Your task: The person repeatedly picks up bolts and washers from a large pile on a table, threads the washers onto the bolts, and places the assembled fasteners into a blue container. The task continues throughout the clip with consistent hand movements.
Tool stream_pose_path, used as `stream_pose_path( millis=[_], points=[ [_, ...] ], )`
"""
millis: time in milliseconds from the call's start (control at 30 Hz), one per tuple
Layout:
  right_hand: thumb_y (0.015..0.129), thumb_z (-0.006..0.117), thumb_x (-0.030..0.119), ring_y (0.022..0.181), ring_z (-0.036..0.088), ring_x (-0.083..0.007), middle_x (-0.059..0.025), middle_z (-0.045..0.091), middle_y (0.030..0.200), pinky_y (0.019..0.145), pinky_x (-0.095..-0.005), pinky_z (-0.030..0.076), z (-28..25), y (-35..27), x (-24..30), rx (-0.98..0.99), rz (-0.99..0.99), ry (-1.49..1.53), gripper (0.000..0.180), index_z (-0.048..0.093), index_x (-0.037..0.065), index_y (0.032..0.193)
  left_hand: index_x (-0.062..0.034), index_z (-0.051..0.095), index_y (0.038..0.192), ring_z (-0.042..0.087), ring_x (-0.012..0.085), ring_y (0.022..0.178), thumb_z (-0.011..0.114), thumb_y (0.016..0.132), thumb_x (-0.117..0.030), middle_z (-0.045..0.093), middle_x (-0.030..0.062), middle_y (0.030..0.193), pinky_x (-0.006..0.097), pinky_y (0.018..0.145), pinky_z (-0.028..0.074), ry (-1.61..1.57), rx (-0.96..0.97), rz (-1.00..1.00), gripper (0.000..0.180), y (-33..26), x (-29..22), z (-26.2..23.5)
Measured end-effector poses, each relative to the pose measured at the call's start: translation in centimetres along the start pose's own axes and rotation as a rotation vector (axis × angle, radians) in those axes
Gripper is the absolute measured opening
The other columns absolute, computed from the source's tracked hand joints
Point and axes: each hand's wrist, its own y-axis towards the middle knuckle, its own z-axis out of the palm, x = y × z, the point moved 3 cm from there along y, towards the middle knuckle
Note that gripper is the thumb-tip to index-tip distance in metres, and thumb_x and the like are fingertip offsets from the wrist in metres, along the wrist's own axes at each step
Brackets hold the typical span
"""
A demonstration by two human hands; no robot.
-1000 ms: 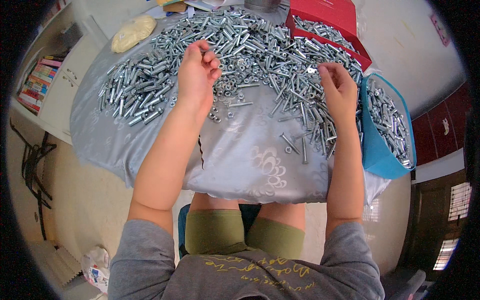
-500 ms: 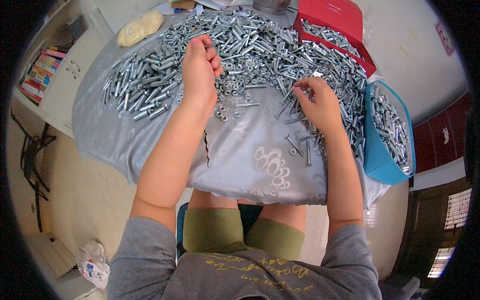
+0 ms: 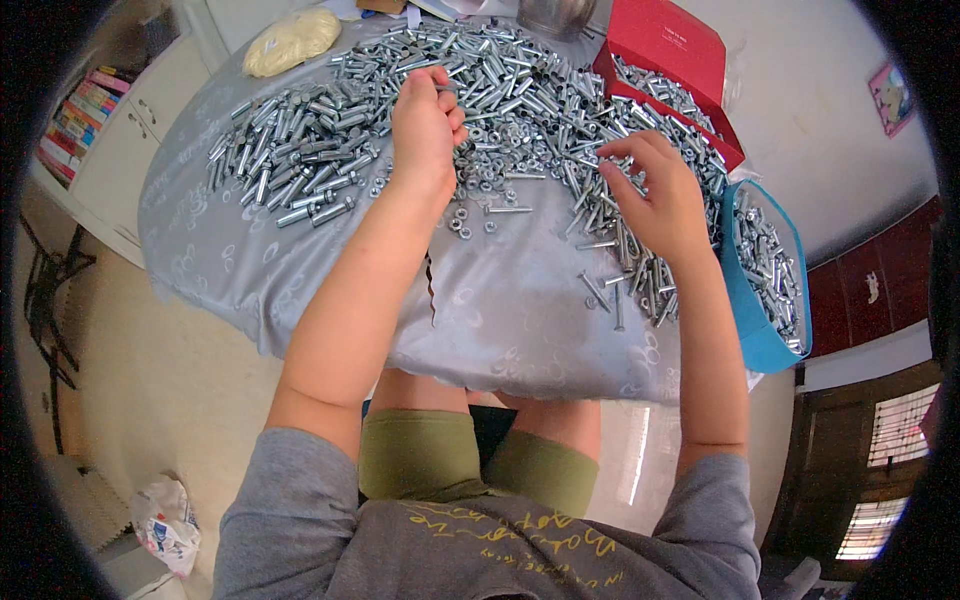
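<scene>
Over the heap of silvery metal bolts and sleeves (image 3: 470, 60), my left hand (image 3: 425, 135) is closed, fingers curled in. A bit of grey metal shows at its fingertips, too small and covered to name. My right hand (image 3: 660, 195) hovers above the right part of the heap, thumb and forefinger apart, with nothing visible between them. Between the hands lies a patch of loose hex nuts (image 3: 490, 165). Thicker bolts (image 3: 300, 175) are piled to the left of my left hand. A single bolt (image 3: 510, 209) lies on the cloth near the nuts.
A red open box (image 3: 665, 50) and a blue fabric bin (image 3: 760, 340), both holding metal parts, stand at the right. A pale yellow bundle (image 3: 290, 42) and a metal pot (image 3: 557, 14) sit at the back. A silver-grey cloth (image 3: 330, 270) covers the rounded table.
My right hand has lifted off the parts, and its thumb and forefinger have parted. My left hand stays closed over the heap. The whole view has shifted slightly.
</scene>
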Motion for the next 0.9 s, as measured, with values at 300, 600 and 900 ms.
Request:
stream_pose_path(
  millis=[300, 600, 900],
  points=[
    [0.073, 0.055, 0.019, 0.078, 0.055, -0.0268, -0.0114, 0.057, 0.082, 0.068, -0.0357, 0.044, 5.9, 4.6, -1.6, 0.374, -0.010, -0.018, 0.016, 0.060, 0.009, 0.083, -0.0127, 0.042, 0.083, 0.025, 0.0055, 0.050, 0.027, 0.092, -0.031, 0.027, -0.0057, 0.058, 0.020, 0.044, 0.023, -0.034, 0.000, -0.014, 0.025, -0.2, -0.5, 0.3],
    [0.071, 0.058, 0.022, 0.075, 0.055, -0.0255, -0.0110, 0.056, 0.082, 0.067, -0.0339, 0.044, 11.7, 5.6, -1.1, 0.416, -0.178, -0.056, 0.023, 0.061, 0.009, 0.090, -0.0110, 0.042, 0.085, 0.027, 0.0056, 0.051, 0.027, 0.091, -0.030, 0.028, -0.0052, 0.059, 0.020, 0.044, 0.024, -0.038, 0.027, -0.015, 0.025, -0.3, -0.3, 0.0],
    [0.073, 0.056, 0.023, 0.070, 0.056, -0.0256, -0.0107, 0.058, 0.075, 0.064, -0.0340, 0.044, 10.0, 4.1, -3.4, 0.608, -0.027, -0.171, 0.019, 0.061, 0.005, 0.078, -0.0103, 0.043, 0.078, 0.025, 0.0043, 0.045, 0.031, 0.088, -0.027, 0.029, -0.0053, 0.056, 0.019, 0.040, 0.021, -0.090, -0.006, 0.010, 0.023, -0.2, -0.1, 0.2]
  ],
)
